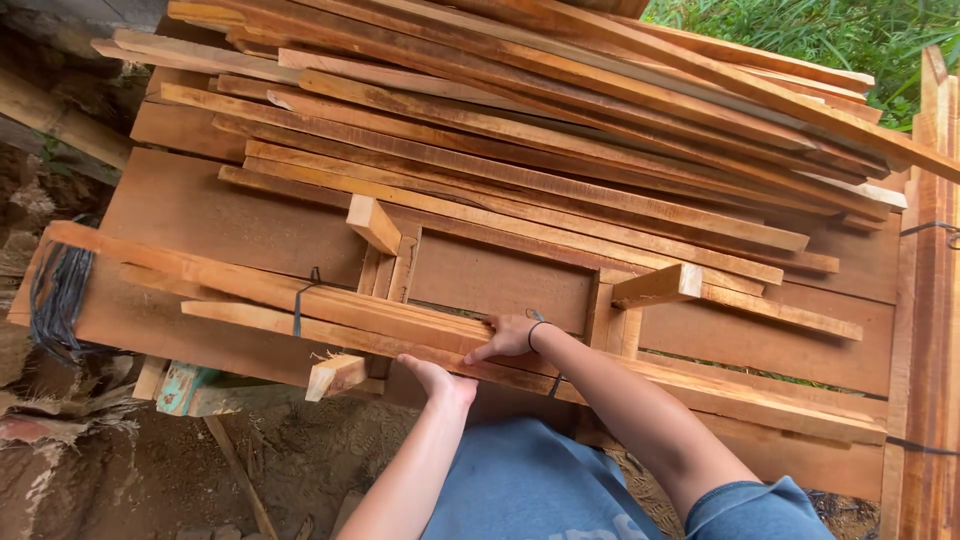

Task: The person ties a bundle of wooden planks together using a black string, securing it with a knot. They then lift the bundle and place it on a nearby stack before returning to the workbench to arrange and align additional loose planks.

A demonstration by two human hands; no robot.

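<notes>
- Far left: a bundle of dark blue-black cord (58, 292) is wrapped round the end of the stack, and under it there's bare dirt ground (130, 480) with scraps. A pale turquoise painted wooden block (180, 388) pokes out below the pile.
- Just right of that, a short pale offcut with a splintered end (335, 374) sticks out from under the front edge. Nobody's touching it.
- The thing being handled is the long reddish-brown rough-sawn wooden batten (330, 338) lying along the front edge of the pile, running from left of centre down towards the right. It's flat on the stack, not lifted at all as far as I can see.
- Left hand (437, 378): tucked up under the batten's front edge, fingers hidden beneath it, so it looks like it's gripping from below, though I can't see the fingers to be sure.
- Right hand (508, 337): resting on top of the same batten, fingers spread flat and pressing, thin dark band on the wrist. Not clenched.
- My read: this is only the grab stage. The batten hasn't come free of the pile yet.
- Behind and to the right: a big heap of thin reddish wooden slats (560, 130) stacked diagonally, two short upright wooden blocks (372, 222) sticking up, wide flat boards (760, 330) underneath.
- Far right: upright reddish planks (930, 300) tied with dark wire, green foliage (800, 30) behind.
</notes>
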